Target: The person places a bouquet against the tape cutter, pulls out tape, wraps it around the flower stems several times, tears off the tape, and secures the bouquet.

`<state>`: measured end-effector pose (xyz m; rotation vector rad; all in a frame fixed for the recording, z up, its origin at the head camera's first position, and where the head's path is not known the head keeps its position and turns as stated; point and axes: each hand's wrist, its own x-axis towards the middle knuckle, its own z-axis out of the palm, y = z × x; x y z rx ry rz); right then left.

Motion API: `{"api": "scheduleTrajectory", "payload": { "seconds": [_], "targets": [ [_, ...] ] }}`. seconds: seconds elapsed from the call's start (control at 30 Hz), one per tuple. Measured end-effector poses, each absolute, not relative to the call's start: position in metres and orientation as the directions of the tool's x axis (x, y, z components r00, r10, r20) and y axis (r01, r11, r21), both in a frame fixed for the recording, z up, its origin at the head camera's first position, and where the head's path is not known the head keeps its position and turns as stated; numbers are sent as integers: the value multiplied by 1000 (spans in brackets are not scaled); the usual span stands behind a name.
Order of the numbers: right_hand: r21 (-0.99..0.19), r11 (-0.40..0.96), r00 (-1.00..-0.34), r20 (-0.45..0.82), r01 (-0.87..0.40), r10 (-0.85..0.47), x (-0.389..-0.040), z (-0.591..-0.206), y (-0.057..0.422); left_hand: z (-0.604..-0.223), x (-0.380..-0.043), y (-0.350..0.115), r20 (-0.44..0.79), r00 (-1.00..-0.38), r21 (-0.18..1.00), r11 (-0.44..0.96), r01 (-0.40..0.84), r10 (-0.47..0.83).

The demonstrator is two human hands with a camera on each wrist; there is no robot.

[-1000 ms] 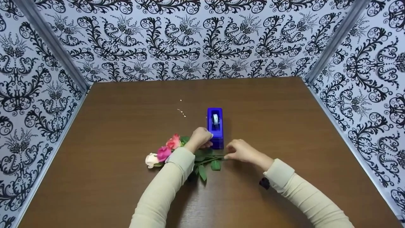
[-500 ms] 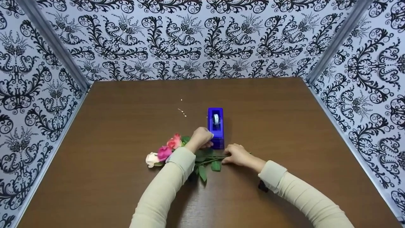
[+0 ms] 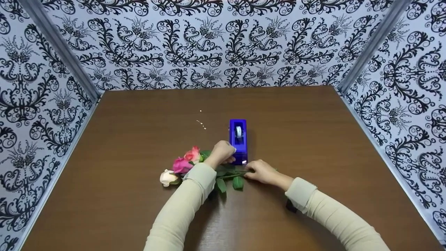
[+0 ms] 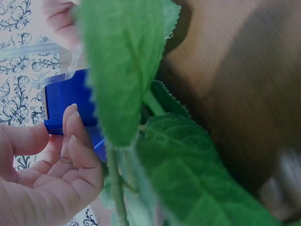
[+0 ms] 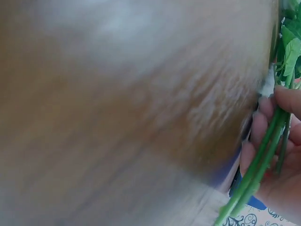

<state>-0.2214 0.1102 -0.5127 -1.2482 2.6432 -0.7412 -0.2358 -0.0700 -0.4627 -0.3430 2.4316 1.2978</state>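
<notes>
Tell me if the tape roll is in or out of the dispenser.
In: the head view shows the tape roll sitting inside the blue dispenser.

Tabletop: A brown, wood-grained surface (image 3: 296, 122) spreads beneath the scene, a soft sheen (image 3: 223, 219) catching light toward its near edge.
Backdrop: Black floral scrollwork covers a white back wall (image 3: 195, 42).
Flanks: Matching panels, one at left (image 3: 17, 104) and one at right (image 3: 418, 87), enclose the sides.
Corners: Gray posts, left (image 3: 61, 48) and right (image 3: 372, 45), lean outward in the head view.
Specks: Small pale marks (image 3: 202, 124) dot the table's far half, left of center.
</notes>
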Motion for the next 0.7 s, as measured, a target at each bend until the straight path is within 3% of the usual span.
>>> {"api": "scheduleTrajectory", "payload": {
  "seconds": [0.23,0.5,0.7],
  "targets": [
    [-609,529,-671,6,-591,-742,-223,-511,109,-462,-236,-70,-419,-907,750,550,-369,-38],
    [-598,550,-671,-27,-583,-741,-224,-513,109,-460,-234,-71,-408,-913,751,557,-354,-29],
    [-581,526,-636,-18,-622,-772,-223,-513,110,-462,-235,-69,-428,-903,747,546,-378,-40]
  ]
}}
